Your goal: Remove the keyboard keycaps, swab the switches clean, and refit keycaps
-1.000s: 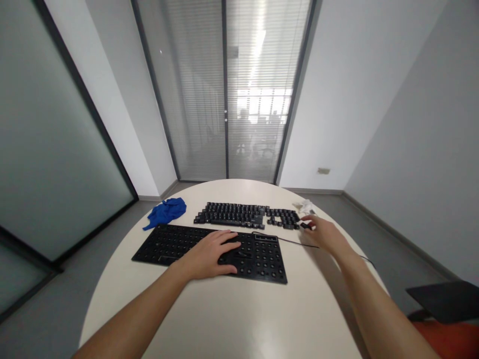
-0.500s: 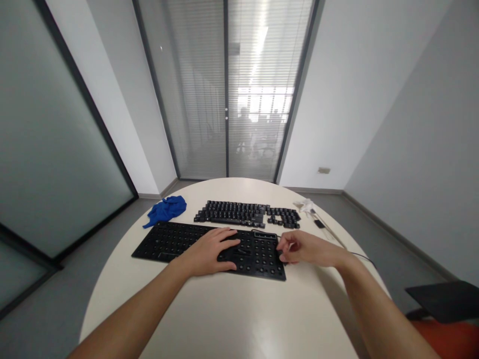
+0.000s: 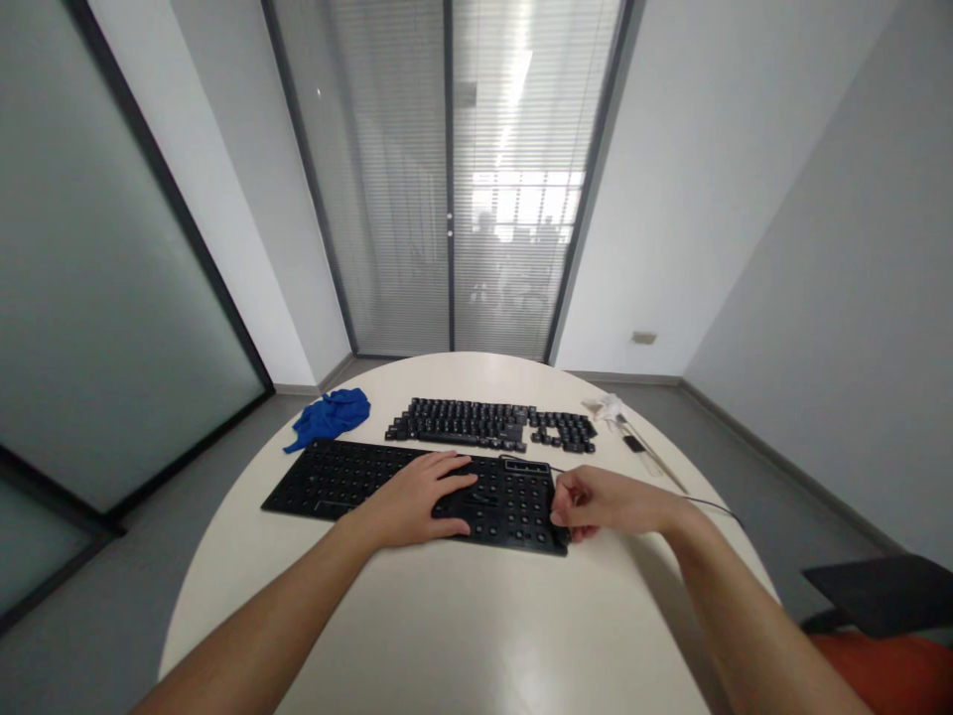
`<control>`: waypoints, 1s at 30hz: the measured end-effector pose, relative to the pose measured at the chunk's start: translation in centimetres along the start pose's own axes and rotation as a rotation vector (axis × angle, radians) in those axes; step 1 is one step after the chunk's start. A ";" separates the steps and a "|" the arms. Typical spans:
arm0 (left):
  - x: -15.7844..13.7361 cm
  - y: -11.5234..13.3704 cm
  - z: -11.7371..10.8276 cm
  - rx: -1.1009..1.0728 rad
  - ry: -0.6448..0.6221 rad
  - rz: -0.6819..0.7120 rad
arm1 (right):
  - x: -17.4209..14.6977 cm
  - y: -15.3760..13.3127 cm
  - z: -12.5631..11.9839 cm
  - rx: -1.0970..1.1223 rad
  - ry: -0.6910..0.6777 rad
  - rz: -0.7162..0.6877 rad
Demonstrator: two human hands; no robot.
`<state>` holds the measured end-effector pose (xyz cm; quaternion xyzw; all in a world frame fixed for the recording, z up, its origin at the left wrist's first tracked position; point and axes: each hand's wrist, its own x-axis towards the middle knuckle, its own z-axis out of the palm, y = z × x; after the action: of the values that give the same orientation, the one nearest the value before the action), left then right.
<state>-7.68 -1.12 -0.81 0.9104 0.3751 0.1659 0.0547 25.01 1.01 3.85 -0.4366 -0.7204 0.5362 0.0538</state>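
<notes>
A black keyboard base (image 3: 317, 479) with its keycaps off lies across the table in front of me. My left hand (image 3: 417, 501) rests on its middle, palm down and fingers spread. At the base's right end, my right hand (image 3: 596, 500) is closed, thumb against curled fingers, by the number-pad side. Something dark shows at those fingertips, too small and hidden to name. Beyond the base, loose black keycaps (image 3: 466, 421) are laid out in keyboard order, with a smaller number-pad group (image 3: 577, 431) to their right.
A crumpled blue cloth (image 3: 333, 414) lies at the table's left. A white crumpled tissue (image 3: 609, 406) and a thin light stick (image 3: 655, 455) are on the right, near a cable (image 3: 711, 504). The round white table (image 3: 462, 636) has a chair (image 3: 885, 596) at its right.
My right hand has shifted slightly down along the base's right edge, and its fingers have curled in more. My left hand has stayed in place.
</notes>
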 end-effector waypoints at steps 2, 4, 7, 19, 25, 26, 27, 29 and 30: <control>0.0 0.0 0.0 -0.003 0.001 -0.001 | 0.1 0.0 0.1 -0.007 0.005 0.008; 0.0 0.0 0.0 -0.006 0.005 -0.001 | 0.2 0.0 0.1 -0.012 0.006 0.016; 0.0 0.0 0.0 -0.006 0.005 -0.002 | 0.4 0.1 0.2 -0.012 0.007 0.013; 0.1 0.1 0.0 0.029 -0.008 0.006 | 0.8 0.1 0.3 -0.054 0.049 0.017; 0.1 0.0 0.1 0.029 0.010 0.014 | 1.1 0.3 0.3 -0.085 0.059 0.020; 0.1 0.0 0.1 0.027 0.011 0.014 | 1.1 0.4 0.3 -0.076 0.060 0.020; 0.1 0.0 0.1 0.025 0.011 0.015 | 1.2 0.5 0.3 -0.066 0.059 0.022; 0.1 0.0 0.1 0.022 0.010 0.013 | 1.2 0.5 0.3 -0.048 0.057 0.026; 0.1 0.1 0.1 0.022 0.009 0.011 | 1.1 0.5 0.3 -0.039 0.054 0.029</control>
<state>-7.57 -1.12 -0.84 0.9122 0.3723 0.1661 0.0423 24.45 1.60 2.86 -0.4621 -0.7227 0.5108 0.0571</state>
